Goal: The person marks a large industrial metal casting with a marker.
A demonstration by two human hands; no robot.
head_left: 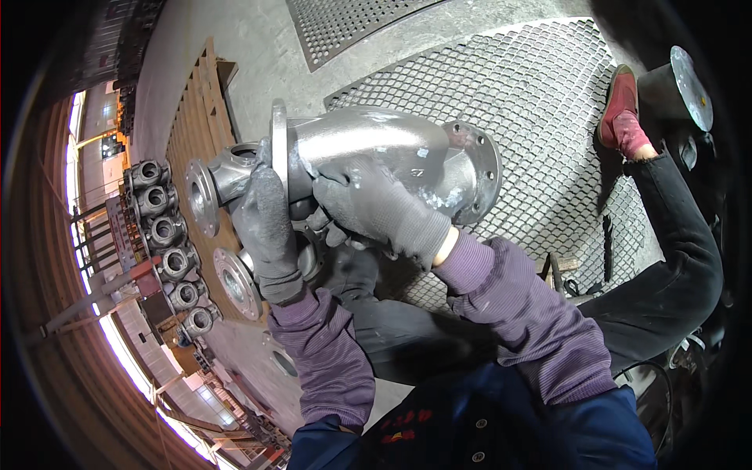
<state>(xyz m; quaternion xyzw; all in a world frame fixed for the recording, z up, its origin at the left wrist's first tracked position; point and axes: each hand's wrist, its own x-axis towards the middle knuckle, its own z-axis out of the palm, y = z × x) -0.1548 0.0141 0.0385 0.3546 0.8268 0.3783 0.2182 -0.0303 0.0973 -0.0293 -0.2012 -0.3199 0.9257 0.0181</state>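
Catch one big grey pipe casting [368,141] first, lying crosswise just past the lap [423,329], with two flanges in all, one at each end! With the left hand [270,227], gloved in grey, lays nearly straight fingers up along the left-end flange [279,133]; cannot tell how far closed around the rim. With the right hand [384,200], gloved too, curls the fingers in under the body, close beside that same flange; cannot tell whether pinching anything small there.

Now look left: spot two more round flanges [202,197] near the left hand, then count six hollow castings [165,231] in one row! Up to one wooden pallet [207,102], across to two mats [486,78], one punched with holes, one in diamond mesh. At the mesh's right edge, see one red shoe [620,98].
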